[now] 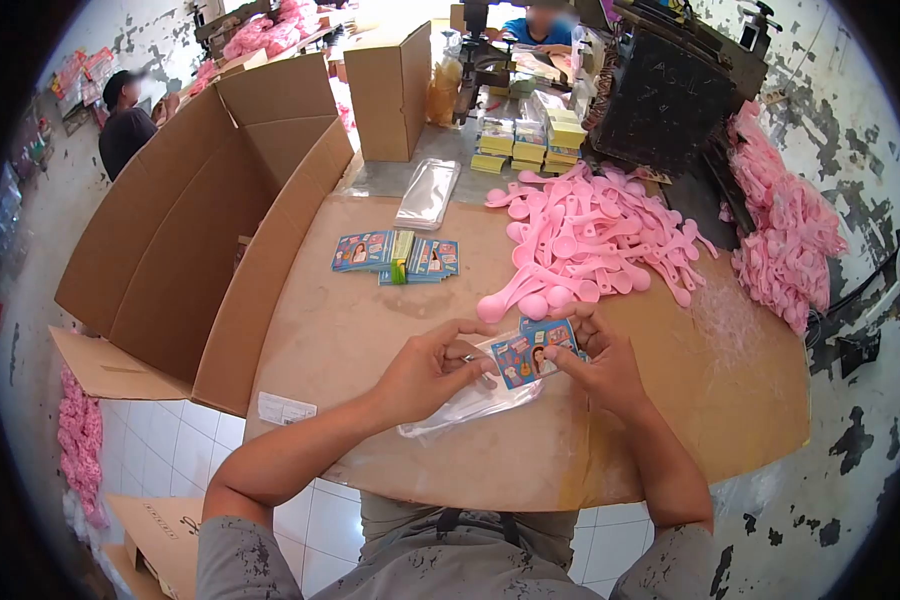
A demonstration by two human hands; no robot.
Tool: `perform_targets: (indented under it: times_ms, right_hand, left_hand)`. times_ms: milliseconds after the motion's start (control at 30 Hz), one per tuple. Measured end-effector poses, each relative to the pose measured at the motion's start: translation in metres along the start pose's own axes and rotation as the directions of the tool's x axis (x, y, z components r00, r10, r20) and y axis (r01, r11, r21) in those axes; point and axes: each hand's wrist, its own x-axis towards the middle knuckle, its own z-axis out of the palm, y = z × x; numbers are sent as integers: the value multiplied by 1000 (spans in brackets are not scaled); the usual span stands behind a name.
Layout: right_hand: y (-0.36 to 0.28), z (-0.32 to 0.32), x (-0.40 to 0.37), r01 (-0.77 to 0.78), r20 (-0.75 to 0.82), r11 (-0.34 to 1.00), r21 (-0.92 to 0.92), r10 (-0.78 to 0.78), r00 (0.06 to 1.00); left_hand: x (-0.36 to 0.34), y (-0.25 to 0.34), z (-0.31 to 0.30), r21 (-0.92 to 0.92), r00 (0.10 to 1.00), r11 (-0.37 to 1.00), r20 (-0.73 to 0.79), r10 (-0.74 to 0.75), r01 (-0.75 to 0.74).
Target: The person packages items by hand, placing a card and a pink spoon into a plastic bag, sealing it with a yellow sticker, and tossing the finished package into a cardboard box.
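My right hand (610, 368) pinches a blue printed card (515, 362) between thumb and fingers, with the edge of another card showing behind it. My left hand (432, 368), a ring on one finger, is closed on the edge of a clear plastic bag (485, 400) just left of the card. Part of the bag passes behind the card. Beyond my hands lies a pile of pink plastic scoops (595, 235). Spread bundles of similar blue cards (362, 250) sit farther left, with a yellow-green stack (400, 258) across their middle.
A flat stack of clear bags (428, 195) lies near an upright cardboard box (388, 95). A large open carton (170, 220) stands at left. Yellow-edged card stacks (528, 140) and a dark machine (660, 105) are at the back. Pink scoops in plastic (785, 215) hang right. Two people sit beyond.
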Motion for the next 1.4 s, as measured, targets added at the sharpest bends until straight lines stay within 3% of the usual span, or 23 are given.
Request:
perform_targets:
  times_ms: [100,300,400,500,700,800,900,1000,1100,1167,1233,1300,1400]
  right_hand:
    - [-5,2,-1,-55,38,993,102,52,998]
    - [-11,-7,0,-45,33,997,64,43,999]
    - [2,-11,-2,-32,75,999,-31,34,997]
    - [0,-15,0,80,148,957,-277,-40,988]
    - [-21,17,-4,5,-9,992,-126,-6,1000]
    - [-7,24,-2,63,-126,998,-11,-64,990]
    - [2,17,-7,6,-42,971,-238,-17,999]
    - [-9,14,-2,215,310,938,-272,-126,942]
    - [-6,-9,11,139,70,897,-419,-121,990]
    - [1,-32,35,224,-19,600,-768,-371,929]
    - [7,-45,43,200,-2,385,-901,-464,886]
    - [10,-53,45,187,32,355,-916,-400,916]
    - [13,-56,42,219,90,240,-946,-452,887]
  left_hand:
    - [0,3,0,-22,999,1000,-35,-16,15]
    - [-1,4,-1,-43,1000,999,-1,-16,16]
    - [-1,4,-1,-26,1000,1000,-10,-11,11]
    - [-2,3,-2,44,1000,999,23,-8,7]
    - [-4,12,2,118,996,993,87,-30,19]
    - [-3,5,3,96,997,995,73,-2,-5]
    - [-2,-1,0,64,999,998,52,-8,5]
    - [-4,4,-1,43,996,997,56,-67,65]
    - [-4,7,3,67,997,995,18,-70,69]
    - [-4,9,6,20,997,997,-13,-72,72]
    - [-4,13,5,-1,996,996,4,-86,86]
    - [-3,12,4,-28,998,997,13,-68,69]
    - [0,0,0,-73,999,997,20,-36,38]
